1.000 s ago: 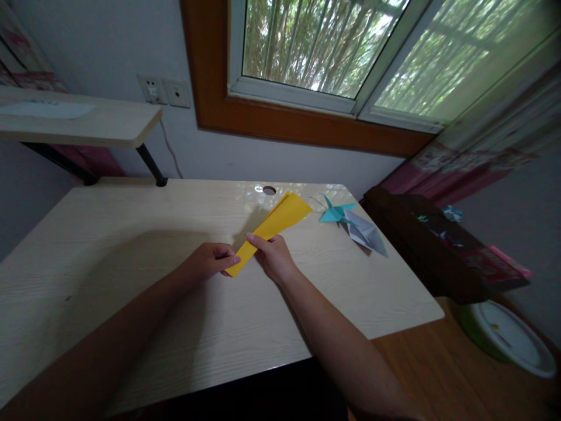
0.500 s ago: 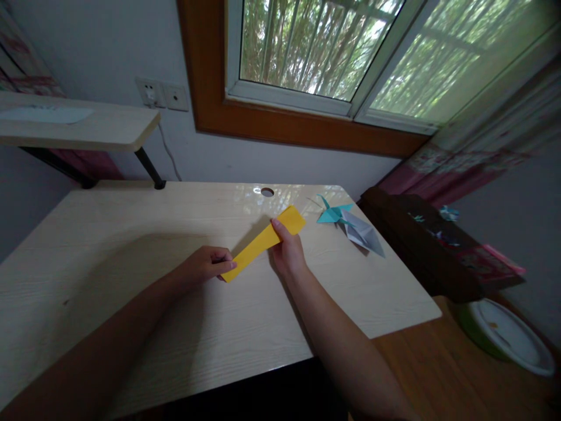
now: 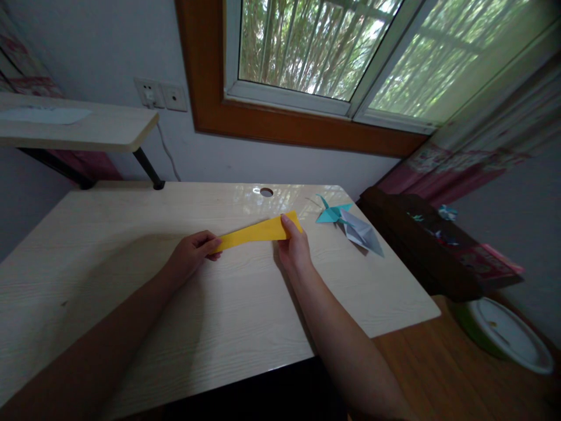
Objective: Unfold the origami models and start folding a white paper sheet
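Two hands on one folded yellow strip, both ends held

Head view, my only feed. Yellow paper strip (image 3: 252, 234) is over the middle of the desk (image 3: 245, 327), running left to right, right end slightly farther out. Narrow at left, flaring wider at right. I can't tell whether it touches the desktop.

Left hand (image 3: 193, 250): thumb and fingers pinching the strip's left end. Right hand (image 3: 295, 245): grasping the wide end, thumb laid over the top; its other fingers are mostly hidden from me, below and behind the paper.

Far right of the strip, on the desk: turquoise folded paper piece (image 3: 332, 214), pointed tips out. Grey-white folded paper piece (image 3: 363, 233) right beside it, on the near right side, partly overlapping from where I look. Both well apart from the left hand, nearer the right.

Round hole (image 3: 266, 192) at the desk's far edge. Far left: raised shelf (image 3: 109, 126) on dark legs, pale sheet (image 3: 44, 114) lying on it. Wall sockets (image 3: 160, 95) beyond, cable (image 3: 168, 152) hanging down. Window (image 3: 307, 52) on the far side. Right: dark cabinet (image 3: 421, 263) with small items I can't make out; round white-topped container (image 3: 511, 336) near it.
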The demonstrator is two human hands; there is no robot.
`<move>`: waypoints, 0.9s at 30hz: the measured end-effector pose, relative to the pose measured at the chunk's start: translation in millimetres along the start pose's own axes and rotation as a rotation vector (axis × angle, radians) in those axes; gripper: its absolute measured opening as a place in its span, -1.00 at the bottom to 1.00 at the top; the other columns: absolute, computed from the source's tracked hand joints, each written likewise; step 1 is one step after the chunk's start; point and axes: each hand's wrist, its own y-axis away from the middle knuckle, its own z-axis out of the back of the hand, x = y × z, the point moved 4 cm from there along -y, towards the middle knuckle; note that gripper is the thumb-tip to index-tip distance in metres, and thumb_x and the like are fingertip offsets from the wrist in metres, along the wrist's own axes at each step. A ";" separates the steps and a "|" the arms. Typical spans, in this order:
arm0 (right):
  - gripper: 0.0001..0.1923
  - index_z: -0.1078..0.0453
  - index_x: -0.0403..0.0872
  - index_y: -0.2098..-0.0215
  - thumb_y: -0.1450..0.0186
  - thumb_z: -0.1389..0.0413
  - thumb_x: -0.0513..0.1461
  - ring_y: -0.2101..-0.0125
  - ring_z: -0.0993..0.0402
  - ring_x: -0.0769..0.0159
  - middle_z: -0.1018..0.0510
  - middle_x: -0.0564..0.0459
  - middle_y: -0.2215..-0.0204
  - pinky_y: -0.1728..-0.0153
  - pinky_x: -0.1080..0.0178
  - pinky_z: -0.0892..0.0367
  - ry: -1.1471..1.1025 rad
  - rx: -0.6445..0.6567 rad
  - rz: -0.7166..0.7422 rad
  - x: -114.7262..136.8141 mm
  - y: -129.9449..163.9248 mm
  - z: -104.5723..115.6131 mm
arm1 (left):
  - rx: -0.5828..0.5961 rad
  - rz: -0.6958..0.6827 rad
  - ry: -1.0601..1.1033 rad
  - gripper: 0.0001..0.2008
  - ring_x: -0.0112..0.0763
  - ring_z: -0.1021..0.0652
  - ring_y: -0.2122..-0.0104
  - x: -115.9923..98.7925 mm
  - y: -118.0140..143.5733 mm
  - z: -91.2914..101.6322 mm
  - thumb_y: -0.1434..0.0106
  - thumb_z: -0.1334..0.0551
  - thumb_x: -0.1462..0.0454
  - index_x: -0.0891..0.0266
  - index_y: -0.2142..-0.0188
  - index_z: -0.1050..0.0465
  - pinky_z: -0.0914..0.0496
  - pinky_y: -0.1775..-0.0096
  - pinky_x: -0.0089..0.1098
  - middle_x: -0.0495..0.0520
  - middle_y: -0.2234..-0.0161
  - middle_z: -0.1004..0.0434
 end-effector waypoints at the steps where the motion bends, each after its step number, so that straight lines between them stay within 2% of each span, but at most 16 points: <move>1: -0.72 -0.51 -0.06 0.27 -0.08 -0.37 -0.15 0.24 -0.59 0.21 -0.64 0.06 0.30 0.16 0.22 -0.52 0.012 0.009 0.001 0.2 -1.1 1.0 | -0.020 -0.004 0.017 -0.69 -0.38 -0.54 0.44 1.6 -0.9 2.3 -0.19 -0.33 0.02 0.24 0.38 -0.52 -0.44 0.32 -0.40 0.03 0.46 -0.56; 11: -0.76 -0.55 -0.10 0.31 -0.12 -0.35 -0.13 0.30 -0.56 0.27 -0.65 0.03 0.31 0.20 0.26 -0.47 0.074 0.033 0.035 1.4 -4.9 2.9 | -0.278 -0.056 0.227 -0.80 -0.43 -0.50 0.46 0.2 -5.5 21.0 -0.12 -0.35 0.13 0.24 0.41 -0.51 -0.42 0.40 -0.44 -0.01 0.46 -0.51; 19: -0.76 -0.58 -0.13 0.33 -0.12 -0.36 -0.14 0.31 -0.56 0.30 -0.66 0.01 0.31 0.23 0.29 -0.45 0.091 0.015 0.043 0.1 -5.2 3.5 | -0.362 -0.029 0.376 -0.79 -0.46 -0.50 0.46 4.9 -9.1 29.7 -0.07 -0.41 0.14 0.22 0.39 -0.53 -0.38 0.44 -0.48 -0.01 0.40 -0.51; 27: -0.77 -0.58 -0.11 0.34 -0.10 -0.36 -0.14 0.34 -0.54 0.32 -0.65 0.05 0.36 0.27 0.30 -0.44 0.101 -0.038 0.068 -0.9 -8.4 8.9 | -0.377 0.022 0.404 -0.71 -0.39 -0.59 0.35 6.4 -9.9 30.4 -0.05 -0.44 0.11 0.25 0.31 -0.57 -0.42 0.43 -0.48 0.05 0.28 -0.59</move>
